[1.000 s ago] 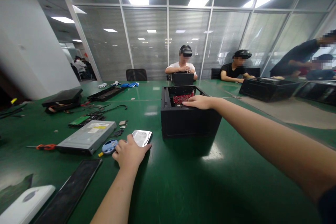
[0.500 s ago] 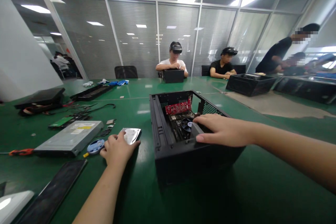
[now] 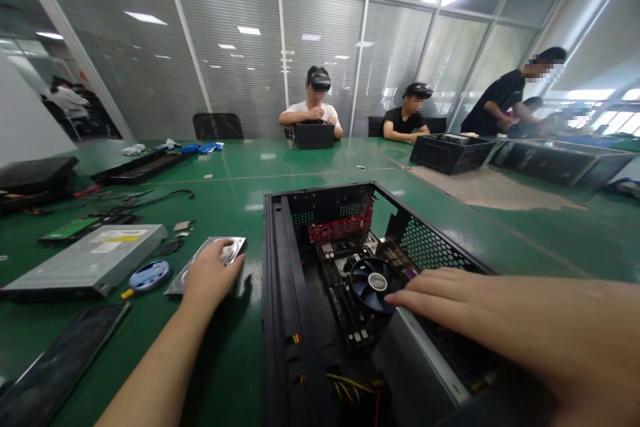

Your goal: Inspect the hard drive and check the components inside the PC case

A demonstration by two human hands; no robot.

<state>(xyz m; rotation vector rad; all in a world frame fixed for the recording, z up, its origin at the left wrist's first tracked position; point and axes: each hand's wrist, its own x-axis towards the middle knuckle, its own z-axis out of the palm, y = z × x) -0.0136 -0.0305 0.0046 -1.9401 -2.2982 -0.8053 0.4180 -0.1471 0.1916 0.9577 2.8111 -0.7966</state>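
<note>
Black metal frames the computer case (image 3: 276, 267), one of it, nearest us and open side up; its left rim points straight away from the person, but its near end is cut off, so I can't settle its long axis. Over its right side stretches the right hand (image 3: 480, 303), flat, fingers extended above one grey metal block (image 3: 413, 360) inside; I can't tell whether they touch it. Further in sit one fan (image 3: 376, 280) and, by the far wall, one red card (image 3: 340, 228).

Just left of the case, one silver hard drive (image 3: 177, 281) lies flat on the green table (image 3: 225, 340), long axis slanting, far end toward the case. The left hand (image 3: 213, 273) covers it, curved, thumb at the edge facing the case; whether it grips, I can't tell.

Farther left of the case: one dark panel (image 3: 65, 367), one blue disc (image 3: 150, 277), one silver box-shaped drive (image 3: 90, 257).

Beyond the case, two seated people and one standing are clear to me; the black box (image 3: 314, 136) before the white-shirted person (image 3: 313, 113) is smaller to the eye.
</note>
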